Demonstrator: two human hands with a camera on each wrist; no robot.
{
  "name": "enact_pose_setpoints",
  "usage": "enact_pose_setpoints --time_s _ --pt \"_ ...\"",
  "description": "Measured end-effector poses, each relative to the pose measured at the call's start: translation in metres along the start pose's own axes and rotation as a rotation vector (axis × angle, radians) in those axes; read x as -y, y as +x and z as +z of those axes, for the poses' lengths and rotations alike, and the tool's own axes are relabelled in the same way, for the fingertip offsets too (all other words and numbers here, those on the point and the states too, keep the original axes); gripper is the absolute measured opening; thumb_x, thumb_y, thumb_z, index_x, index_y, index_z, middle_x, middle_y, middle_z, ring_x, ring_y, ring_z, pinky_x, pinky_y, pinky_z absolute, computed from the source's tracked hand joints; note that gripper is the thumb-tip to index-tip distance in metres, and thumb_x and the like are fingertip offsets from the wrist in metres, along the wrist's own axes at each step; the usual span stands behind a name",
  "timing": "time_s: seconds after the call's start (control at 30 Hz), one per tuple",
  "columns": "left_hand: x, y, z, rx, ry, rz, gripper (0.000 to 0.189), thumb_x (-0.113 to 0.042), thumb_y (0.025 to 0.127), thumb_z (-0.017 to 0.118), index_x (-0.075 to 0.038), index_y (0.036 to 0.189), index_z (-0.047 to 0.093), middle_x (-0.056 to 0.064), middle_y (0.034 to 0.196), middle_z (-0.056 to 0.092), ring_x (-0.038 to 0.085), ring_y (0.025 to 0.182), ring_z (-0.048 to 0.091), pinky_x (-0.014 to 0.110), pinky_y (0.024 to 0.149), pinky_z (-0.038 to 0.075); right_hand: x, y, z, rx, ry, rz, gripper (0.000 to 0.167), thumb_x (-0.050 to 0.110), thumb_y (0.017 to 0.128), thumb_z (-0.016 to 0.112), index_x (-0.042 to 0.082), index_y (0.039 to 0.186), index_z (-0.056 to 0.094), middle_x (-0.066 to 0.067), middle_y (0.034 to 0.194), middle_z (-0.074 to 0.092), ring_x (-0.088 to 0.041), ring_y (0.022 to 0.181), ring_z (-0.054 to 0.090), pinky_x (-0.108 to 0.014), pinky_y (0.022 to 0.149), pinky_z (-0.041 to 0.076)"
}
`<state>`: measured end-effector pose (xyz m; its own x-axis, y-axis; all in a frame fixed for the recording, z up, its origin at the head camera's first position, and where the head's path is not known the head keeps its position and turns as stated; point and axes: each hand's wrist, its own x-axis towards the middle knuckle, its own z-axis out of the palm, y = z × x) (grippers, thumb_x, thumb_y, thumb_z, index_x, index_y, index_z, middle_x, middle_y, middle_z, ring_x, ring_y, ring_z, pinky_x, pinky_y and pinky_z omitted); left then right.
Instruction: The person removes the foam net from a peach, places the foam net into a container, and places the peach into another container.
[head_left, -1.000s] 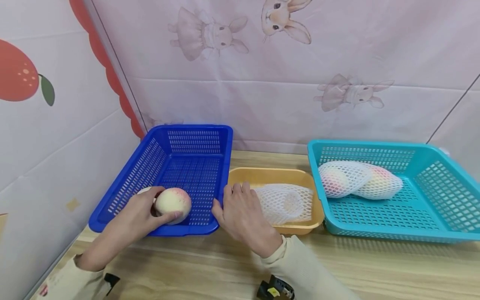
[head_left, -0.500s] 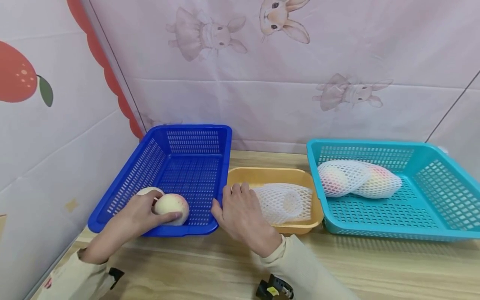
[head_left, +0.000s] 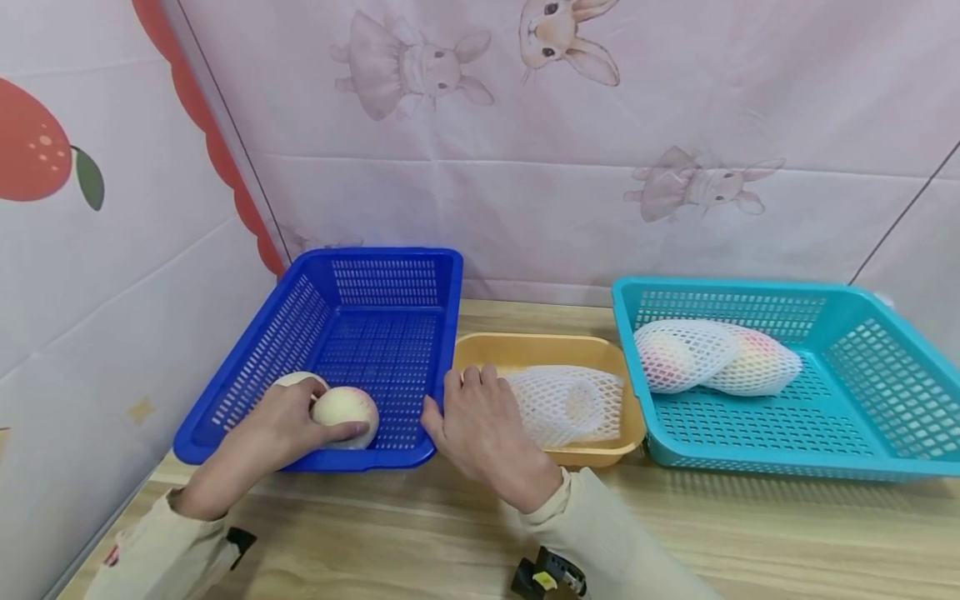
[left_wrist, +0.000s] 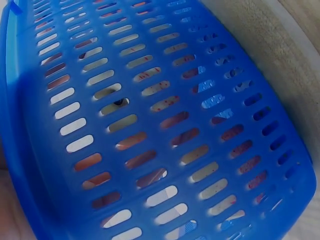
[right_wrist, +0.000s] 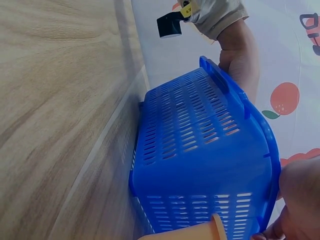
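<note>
In the head view my left hand [head_left: 278, 425] reaches over the near rim of the blue basket [head_left: 315, 460] and holds a pale peach [head_left: 347, 413] with a pink blush, thumb across its near side. A second peach [head_left: 301, 380] lies partly hidden behind that hand. My right hand [head_left: 483, 433] grips the basket's right rim, its thumb at the rim and its other fingers bent beside it. From the right wrist, that hand [right_wrist: 300, 192] shows at the rim of the blue basket [right_wrist: 210, 172]. The left wrist view looks through the slotted basket wall [left_wrist: 150, 115] at pale, red-specked fruit.
A yellow tray [head_left: 592, 457] stands against the blue basket and carries white foam netting [head_left: 567, 406]. To the right, a turquoise basket [head_left: 772, 462] has fruits in foam nets [head_left: 701, 357]. A rabbit-print wall [head_left: 517, 208] runs behind, and another wall closes the left side.
The left hand has lowered the peach slightly toward the near edge of the blue basket, and more of the second peach shows. The right hand stays at the rim.
</note>
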<state>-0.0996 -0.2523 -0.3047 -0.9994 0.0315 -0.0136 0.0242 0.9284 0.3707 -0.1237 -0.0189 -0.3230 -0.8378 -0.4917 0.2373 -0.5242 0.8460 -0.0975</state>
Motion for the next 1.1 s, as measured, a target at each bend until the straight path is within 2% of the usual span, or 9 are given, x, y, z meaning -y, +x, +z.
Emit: enact_pose_setpoints --time_s 0.33,0.63,0.8,0.97,1.1 --pt "0.002 0.001 -0.003 -0.011 0.024 -0.008 0.054 -0.045 0.079 0.076 0.004 0.096 0.06 0.012 0.08 0.064 0.025 0.074 0.061 0.041 0.061 0.051 0.0 0.0 0.001 -0.003 0.024 0.004 0.044 0.041 0.1 0.034 0.003 0.095 0.056 -0.01 0.081 0.056 -0.024 0.078 0.048 -0.033 0.063 0.044" --pt "0.001 -0.001 -0.001 -0.061 0.05 0.03 0.051 -0.037 0.084 0.074 0.009 0.099 0.06 0.013 0.082 0.063 0.025 0.075 0.059 0.044 0.066 0.052 -0.001 0.0 0.001 -0.001 0.031 0.008 0.045 0.041 0.101 0.033 0.003 0.096 0.056 -0.01 0.081 0.056 -0.024 0.077 0.047 -0.032 0.063 0.044" --pt "-0.002 -0.003 -0.002 -0.107 0.044 0.054 0.044 -0.028 0.086 0.073 0.012 0.099 0.06 0.014 0.079 0.062 0.025 0.071 0.059 0.043 0.062 0.053 -0.001 0.0 0.001 0.009 0.043 0.01 0.045 0.041 0.101 0.032 0.002 0.098 0.055 -0.01 0.082 0.056 -0.024 0.077 0.047 -0.033 0.064 0.044" --pt "-0.007 -0.006 -0.003 -0.179 0.034 0.099 0.03 -0.018 0.084 0.073 0.009 0.092 0.062 0.015 0.078 0.063 0.024 0.07 0.061 0.04 0.058 0.053 -0.002 0.0 0.002 0.014 0.072 0.009 0.044 0.041 0.101 0.033 0.002 0.098 0.055 -0.01 0.082 0.055 -0.024 0.078 0.048 -0.033 0.063 0.045" --pt "-0.011 -0.007 -0.003 -0.208 0.041 0.118 0.026 -0.016 0.084 0.073 0.007 0.089 0.062 0.016 0.08 0.063 0.025 0.07 0.062 0.04 0.058 0.053 -0.003 0.0 0.001 0.036 0.104 0.004 0.044 0.04 0.102 0.033 0.002 0.1 0.055 -0.012 0.083 0.057 -0.025 0.079 0.05 -0.035 0.066 0.047"
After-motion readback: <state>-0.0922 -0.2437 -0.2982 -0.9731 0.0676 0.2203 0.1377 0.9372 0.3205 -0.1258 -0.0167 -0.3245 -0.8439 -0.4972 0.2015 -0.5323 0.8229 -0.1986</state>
